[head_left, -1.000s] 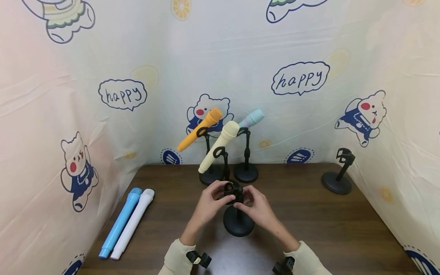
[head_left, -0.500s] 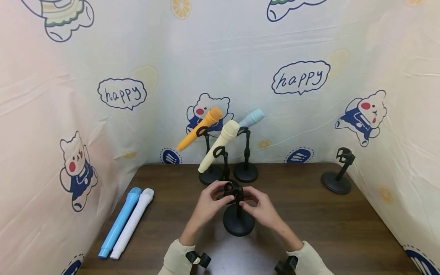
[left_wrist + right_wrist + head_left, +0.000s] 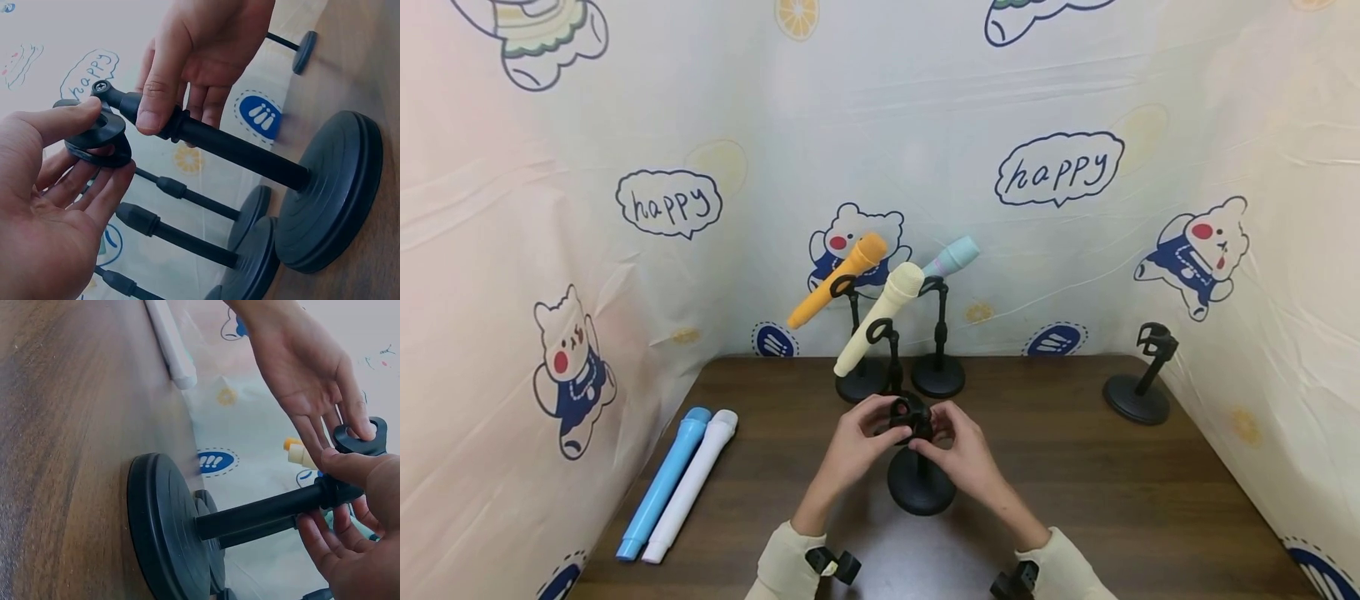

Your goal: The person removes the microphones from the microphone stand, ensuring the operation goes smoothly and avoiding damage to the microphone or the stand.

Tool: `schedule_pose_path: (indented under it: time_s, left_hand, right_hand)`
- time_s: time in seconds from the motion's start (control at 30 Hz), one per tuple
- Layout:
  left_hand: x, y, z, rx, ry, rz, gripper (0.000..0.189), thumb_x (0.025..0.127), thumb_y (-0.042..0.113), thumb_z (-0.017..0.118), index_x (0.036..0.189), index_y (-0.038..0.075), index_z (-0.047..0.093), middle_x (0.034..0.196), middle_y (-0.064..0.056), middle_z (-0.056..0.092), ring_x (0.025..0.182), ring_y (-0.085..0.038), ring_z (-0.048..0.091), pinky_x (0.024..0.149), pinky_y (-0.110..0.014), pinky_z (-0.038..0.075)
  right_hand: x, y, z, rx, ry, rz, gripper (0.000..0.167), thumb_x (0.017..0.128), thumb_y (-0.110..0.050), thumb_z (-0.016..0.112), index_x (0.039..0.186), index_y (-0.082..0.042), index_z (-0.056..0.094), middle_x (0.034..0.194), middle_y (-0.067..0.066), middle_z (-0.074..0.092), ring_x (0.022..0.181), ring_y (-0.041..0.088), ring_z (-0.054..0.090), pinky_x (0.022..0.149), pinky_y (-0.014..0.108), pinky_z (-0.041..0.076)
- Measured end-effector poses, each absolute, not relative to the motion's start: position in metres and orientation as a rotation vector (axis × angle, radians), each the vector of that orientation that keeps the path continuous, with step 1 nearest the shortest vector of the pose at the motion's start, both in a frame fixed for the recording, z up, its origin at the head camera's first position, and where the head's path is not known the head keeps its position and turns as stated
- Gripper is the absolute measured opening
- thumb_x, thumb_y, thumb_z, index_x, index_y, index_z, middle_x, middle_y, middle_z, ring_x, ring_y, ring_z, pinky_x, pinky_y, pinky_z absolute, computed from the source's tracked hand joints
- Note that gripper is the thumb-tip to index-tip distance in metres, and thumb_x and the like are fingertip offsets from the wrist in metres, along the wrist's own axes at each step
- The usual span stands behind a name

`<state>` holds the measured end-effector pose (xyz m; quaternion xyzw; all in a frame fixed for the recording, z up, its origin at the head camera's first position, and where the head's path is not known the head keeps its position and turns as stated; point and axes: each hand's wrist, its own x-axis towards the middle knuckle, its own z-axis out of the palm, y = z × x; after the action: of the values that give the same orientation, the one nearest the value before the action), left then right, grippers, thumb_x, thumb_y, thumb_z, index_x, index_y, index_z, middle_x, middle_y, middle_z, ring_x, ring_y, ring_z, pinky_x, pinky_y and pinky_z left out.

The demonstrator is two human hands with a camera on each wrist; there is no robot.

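A black desktop microphone stand stands upright on its round base at the middle of the table. My left hand pinches the stand's clip at the top, thumb on one side and fingers on the other. Just below, my right hand grips the collar at the upper end of the pole, its thumb laid along it. No microphone sits in this clip.
Behind stand several similar stands, bearing an orange, a cream and a light-blue microphone. Another stand is at the back right. Blue and white microphones lie on the left of the table.
The right thumb and fingers shift around the collar, opening slightly half a second ago and closing in again now. My left hand and the stand stay in place.
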<state>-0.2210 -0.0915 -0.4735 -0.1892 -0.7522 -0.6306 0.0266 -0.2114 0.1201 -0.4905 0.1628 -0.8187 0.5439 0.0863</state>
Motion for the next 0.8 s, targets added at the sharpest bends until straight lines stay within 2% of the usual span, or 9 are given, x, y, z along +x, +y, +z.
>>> schedule_pose_path:
  time_s: [0.13,0.23,0.3,0.4,0.53,0.7,0.8]
  left_hand:
    - [-0.220,-0.092,-0.473,-0.584,-2.328,-1.953,0.040,0.093,0.016,0.085,0.131,0.014,0.072,0.124,-0.009,0.072,0.120,-0.027,0.072,0.108,-0.045,0.058]
    - [-0.221,-0.092,-0.475,-0.592,-2.325,-1.947,0.039,0.093,0.016,0.084,0.131,0.014,0.072,0.124,-0.010,0.072,0.119,-0.027,0.072,0.107,-0.039,0.059]
    - [-0.221,-0.092,-0.475,-0.598,-2.320,-1.947,0.039,0.094,0.016,0.084,0.131,0.014,0.073,0.123,-0.010,0.072,0.119,-0.026,0.072,0.106,-0.035,0.059]
    - [-0.222,-0.092,-0.476,-0.601,-2.310,-1.952,0.038,0.094,0.016,0.084,0.130,0.013,0.073,0.123,-0.010,0.072,0.119,-0.026,0.072,0.106,-0.035,0.059]
    - [-0.222,-0.092,-0.475,-0.610,-2.306,-1.960,0.039,0.094,0.016,0.084,0.130,0.013,0.073,0.123,-0.011,0.071,0.120,-0.028,0.071,0.107,-0.041,0.058]
    - [-0.221,-0.091,-0.475,-0.602,-2.325,-1.952,0.041,0.093,0.014,0.084,0.132,0.013,0.072,0.124,-0.010,0.071,0.121,-0.028,0.071,0.107,-0.037,0.058]
    - [-0.221,-0.092,-0.475,-0.588,-2.333,-1.952,0.042,0.093,0.013,0.084,0.132,0.014,0.072,0.125,-0.009,0.071,0.121,-0.028,0.071,0.107,-0.036,0.058]
  right_hand:
    - [-0.211,0.124,-0.492,0.552,-2.432,1.638,0.042,0.089,-0.013,0.088,0.123,-0.013,0.065,0.112,0.005,0.071,0.101,0.017,0.071,0.093,0.048,0.062]
    - [-0.210,0.130,-0.491,0.684,-2.398,1.683,0.046,0.093,-0.005,0.083,0.135,-0.010,0.064,0.125,0.010,0.072,0.112,0.026,0.071,0.100,0.052,0.060]
    - [-0.210,0.134,-0.490,0.752,-2.376,1.716,0.045,0.095,-0.001,0.078,0.137,-0.010,0.065,0.128,0.012,0.072,0.115,0.029,0.071,0.103,0.053,0.058]
    - [-0.209,0.137,-0.489,0.789,-2.347,1.744,0.040,0.098,0.001,0.073,0.135,-0.010,0.067,0.125,0.012,0.073,0.113,0.029,0.072,0.103,0.052,0.058]
    - [-0.211,0.136,-0.489,0.796,-2.300,1.688,0.037,0.095,-0.001,0.078,0.131,-0.008,0.069,0.120,0.013,0.073,0.107,0.028,0.072,0.096,0.047,0.062]
    - [-0.213,0.128,-0.492,0.682,-2.317,1.559,0.037,0.088,-0.008,0.088,0.120,-0.010,0.072,0.107,0.006,0.068,0.094,0.017,0.070,0.086,0.040,0.064]
    - [-0.213,0.123,-0.492,0.607,-2.361,1.533,0.040,0.085,-0.013,0.090,0.119,-0.012,0.069,0.102,0.002,0.066,0.090,0.011,0.066,0.083,0.041,0.064]
